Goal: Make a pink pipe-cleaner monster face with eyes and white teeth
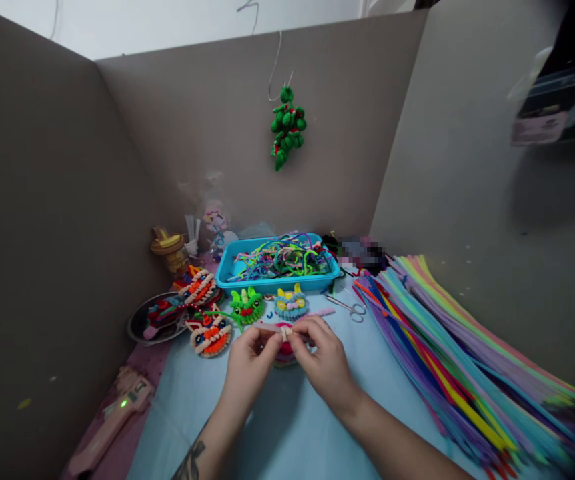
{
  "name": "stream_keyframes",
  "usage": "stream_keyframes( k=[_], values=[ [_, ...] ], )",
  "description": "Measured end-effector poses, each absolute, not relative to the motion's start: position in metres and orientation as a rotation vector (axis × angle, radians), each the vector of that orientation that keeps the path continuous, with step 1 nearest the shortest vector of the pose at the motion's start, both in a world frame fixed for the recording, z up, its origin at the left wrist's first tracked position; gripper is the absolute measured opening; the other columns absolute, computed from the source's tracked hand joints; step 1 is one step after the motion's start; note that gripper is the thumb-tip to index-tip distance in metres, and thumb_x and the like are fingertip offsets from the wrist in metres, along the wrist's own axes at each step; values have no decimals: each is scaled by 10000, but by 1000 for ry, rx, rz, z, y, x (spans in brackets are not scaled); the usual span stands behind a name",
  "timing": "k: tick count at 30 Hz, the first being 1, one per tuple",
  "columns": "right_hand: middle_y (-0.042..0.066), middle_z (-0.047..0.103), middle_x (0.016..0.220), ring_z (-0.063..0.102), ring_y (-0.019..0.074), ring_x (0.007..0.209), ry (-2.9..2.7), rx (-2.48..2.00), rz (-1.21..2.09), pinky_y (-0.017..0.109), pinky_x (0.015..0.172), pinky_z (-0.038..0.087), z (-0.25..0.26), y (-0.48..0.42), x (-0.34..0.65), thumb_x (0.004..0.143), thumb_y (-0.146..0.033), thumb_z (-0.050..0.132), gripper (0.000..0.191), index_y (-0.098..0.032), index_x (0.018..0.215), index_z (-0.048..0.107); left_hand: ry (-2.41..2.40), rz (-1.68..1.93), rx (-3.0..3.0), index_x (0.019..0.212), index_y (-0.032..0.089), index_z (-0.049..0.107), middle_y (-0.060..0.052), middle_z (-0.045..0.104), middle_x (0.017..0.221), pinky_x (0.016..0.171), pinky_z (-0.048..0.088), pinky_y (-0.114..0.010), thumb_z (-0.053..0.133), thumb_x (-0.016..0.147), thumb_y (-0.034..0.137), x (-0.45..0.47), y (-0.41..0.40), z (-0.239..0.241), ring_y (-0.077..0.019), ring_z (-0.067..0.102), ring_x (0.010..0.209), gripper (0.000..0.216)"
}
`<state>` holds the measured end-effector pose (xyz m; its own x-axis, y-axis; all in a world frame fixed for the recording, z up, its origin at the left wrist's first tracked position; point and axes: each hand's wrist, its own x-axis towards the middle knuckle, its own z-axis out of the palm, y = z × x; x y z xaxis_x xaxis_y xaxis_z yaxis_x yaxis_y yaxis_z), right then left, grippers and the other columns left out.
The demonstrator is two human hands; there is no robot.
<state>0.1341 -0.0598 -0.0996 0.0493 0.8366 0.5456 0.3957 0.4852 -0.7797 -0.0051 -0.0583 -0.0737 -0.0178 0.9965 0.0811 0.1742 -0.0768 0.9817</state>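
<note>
Cream piece (pixel 285 333) between inward-pointing fingertips (pixel 278 339)

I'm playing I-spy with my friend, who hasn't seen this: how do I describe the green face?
Find the blue tray at the back of the table. Just in front of it, toward its left end, sits the green face. Its green fuzz and red mouth set it apart from the blue face on its right and the orange face on its left.
</note>
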Motion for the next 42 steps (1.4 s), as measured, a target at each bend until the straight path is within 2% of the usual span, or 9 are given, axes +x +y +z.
stream_keyframes(
  k=[8,13,19,31,38,42],
  values=[
    [30,580,788,564,166,758,-1547,-1113,466,271,667,465,-98,-61,133,836,-182,555,86,-199,757,584,1257,1187,1375,722,125,691,-28,650,591,492,434,-214,678,704,351,-4,-59,-72,-123,551,512,227],
    [33,601,788,579,156,742,-1533,-1071,490,254,641,480,-95,-62,134,851,-214,551,98,-195,779,615,1203,1175,1396,711,126,679,-37,654,647,542,453,-217,668,726,345,-6,-58,-77,-126,561,573,220],
    [39,615,772,586,157,715,-1547,-1039,528,257,633,471,-97,-62,134,872,-255,534,147,-197,803,649,1200,1251,1256,873,150,673,-46,694,802,527,465,-209,706,689,360,-5,-60,-74,-133,597,624,281],
    [24,616,704,582,149,691,-1487,-882,875,248,639,471,-93,-59,137,823,-287,611,167,-181,722,690,1130,1175,1356,675,146,706,-47,669,720,501,446,-203,750,667,325,-15,-56,-77,-132,589,613,185],
    [23,612,689,565,149,675,-1442,-913,949,248,629,453,-95,-57,139,800,-327,638,185,-176,723,710,1136,1185,1464,709,154,714,-52,680,729,654,486,-241,747,682,305,-17,-54,-77,-160,620,719,157],
    [21,592,698,548,142,685,-1387,-888,1009,243,642,436,-95,-58,137,782,-333,655,186,-163,719,697,1183,1192,1500,664,149,718,-67,694,707,643,486,-258,739,679,307,-17,-54,-74,-176,623,701,159]
  ],
)
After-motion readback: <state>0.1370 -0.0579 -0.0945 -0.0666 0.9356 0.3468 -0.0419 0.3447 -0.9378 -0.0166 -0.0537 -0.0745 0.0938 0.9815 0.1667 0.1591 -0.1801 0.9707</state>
